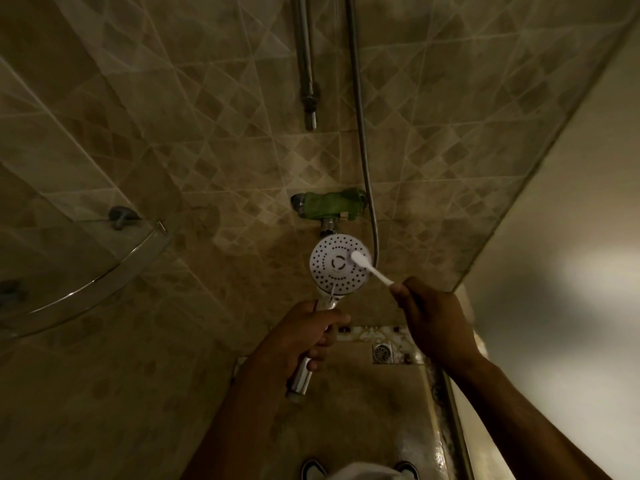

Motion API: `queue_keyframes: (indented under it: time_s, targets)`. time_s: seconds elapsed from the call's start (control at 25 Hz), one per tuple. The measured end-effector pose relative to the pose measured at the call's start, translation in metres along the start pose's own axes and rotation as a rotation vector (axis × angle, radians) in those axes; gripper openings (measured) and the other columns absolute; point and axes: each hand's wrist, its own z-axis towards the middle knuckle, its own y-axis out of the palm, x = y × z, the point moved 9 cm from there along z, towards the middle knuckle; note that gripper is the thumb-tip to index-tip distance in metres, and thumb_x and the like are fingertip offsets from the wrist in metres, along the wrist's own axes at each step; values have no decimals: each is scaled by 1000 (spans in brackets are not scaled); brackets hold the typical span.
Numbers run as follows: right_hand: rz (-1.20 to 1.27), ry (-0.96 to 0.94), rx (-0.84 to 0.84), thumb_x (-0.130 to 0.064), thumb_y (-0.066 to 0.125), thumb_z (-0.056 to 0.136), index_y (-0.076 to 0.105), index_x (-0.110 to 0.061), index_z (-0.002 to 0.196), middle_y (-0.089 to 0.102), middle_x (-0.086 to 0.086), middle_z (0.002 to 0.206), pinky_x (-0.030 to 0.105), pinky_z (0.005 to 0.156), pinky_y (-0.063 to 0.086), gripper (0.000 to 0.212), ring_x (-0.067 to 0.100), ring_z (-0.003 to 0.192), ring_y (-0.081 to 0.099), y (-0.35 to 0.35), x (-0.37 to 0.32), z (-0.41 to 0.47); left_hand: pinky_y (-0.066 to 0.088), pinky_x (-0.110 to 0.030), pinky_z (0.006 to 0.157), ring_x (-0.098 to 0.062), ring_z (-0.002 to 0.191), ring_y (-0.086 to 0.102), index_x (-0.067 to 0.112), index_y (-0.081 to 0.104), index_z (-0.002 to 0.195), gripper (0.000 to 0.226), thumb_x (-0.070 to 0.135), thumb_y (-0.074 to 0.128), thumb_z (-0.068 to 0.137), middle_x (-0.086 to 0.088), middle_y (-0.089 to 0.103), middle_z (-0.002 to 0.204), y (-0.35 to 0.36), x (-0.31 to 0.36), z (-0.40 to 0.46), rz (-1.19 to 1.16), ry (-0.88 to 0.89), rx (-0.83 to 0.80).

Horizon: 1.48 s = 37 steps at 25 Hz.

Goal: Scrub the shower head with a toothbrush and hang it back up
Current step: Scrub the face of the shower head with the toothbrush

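Observation:
My left hand [304, 336] grips the chrome handle of the shower head [334, 270], holding its round white face with dark nozzle holes turned up toward me. My right hand [429, 317] is closed around the handle of a white toothbrush [369, 268]. The brush head rests on the right side of the shower face, near the rim. A metal hose [360, 133] runs down the wall to the right of the shower head.
A mixer valve wrapped in green [330, 204] sits on the tiled wall just above the shower head. A chrome riser bar [306, 64] hangs higher up. A curved glass corner shelf [104, 268] juts out on the left. A floor drain [382, 353] lies below.

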Motion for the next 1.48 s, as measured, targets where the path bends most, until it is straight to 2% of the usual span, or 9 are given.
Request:
queue_keyframes:
  time_s: [0.12, 0.32, 0.52, 0.72, 0.84, 1.0, 1.12, 1.32, 1.48]
  targets:
    - [32, -33, -132, -54, 39, 96, 57, -32, 79, 62, -2, 58, 39, 46, 52, 33, 8, 46, 59, 20, 2, -15, 26, -19, 40, -11, 36, 25, 13, 52, 79, 22, 23, 66, 93, 0, 34, 53, 0, 2, 0, -36, 8, -5]
    - [84, 36, 31, -60, 37, 92, 56, -35, 73, 59, -1, 55, 33, 42, 49, 37, 11, 45, 57, -4, 13, -4, 25, -17, 38, -9, 33, 25, 16, 48, 72, 29, 23, 67, 92, 2, 32, 49, 9, -2, 0, -108, -9, -23]
    - [21, -83, -147, -57, 36, 94, 57, -32, 80, 61, -3, 58, 32, 44, 50, 36, 9, 47, 59, 19, 0, -14, 24, -17, 36, -8, 32, 25, 17, 48, 75, 26, 23, 66, 93, 2, 31, 51, 12, -2, 3, -190, -16, -67]
    - [57, -30, 18, -56, 38, 94, 57, -30, 77, 57, -4, 51, 36, 42, 46, 36, 10, 42, 55, -4, 8, 3, 25, -15, 31, -6, 28, 25, 17, 50, 70, 28, 23, 61, 95, 5, 31, 46, 24, -4, 4, -350, -61, -151]
    - [57, -84, -94, -56, 38, 95, 60, -29, 81, 61, -4, 57, 38, 46, 51, 38, 8, 47, 59, 10, 3, -8, 24, -15, 31, -6, 28, 25, 17, 47, 71, 28, 22, 61, 94, 5, 31, 45, 31, -1, 2, -373, -48, -175]
    - [-5, -67, -91, -61, 34, 94, 60, -28, 83, 61, -4, 56, 40, 47, 52, 43, 5, 47, 58, 3, 15, -7, 25, -16, 32, -7, 29, 25, 16, 48, 71, 28, 20, 62, 94, 4, 31, 47, 32, -3, 2, -343, -42, -106]
    - [0, -29, -61, -62, 33, 92, 61, -28, 81, 58, -6, 52, 33, 43, 45, 44, 6, 42, 55, -4, 14, -2, 25, -15, 35, -8, 31, 24, 16, 47, 71, 29, 21, 64, 93, 3, 31, 49, 28, -5, 0, -283, -24, -16]
    - [51, -32, -98, -48, 43, 98, 48, -44, 70, 54, -9, 52, 23, 46, 35, 29, 4, 45, 51, -11, 7, 4, 25, -19, 39, -11, 35, 25, 14, 54, 77, 21, 22, 67, 91, 0, 33, 51, 27, -14, -10, -186, -21, 124]
    - [115, -83, -186, -42, 43, 102, 61, -32, 81, 56, -6, 57, 16, 45, 32, 30, 4, 51, 54, -6, -4, 5, 26, -21, 40, -13, 36, 26, 13, 52, 75, 23, 18, 66, 92, 0, 35, 49, 21, -10, -19, -204, 29, 259]
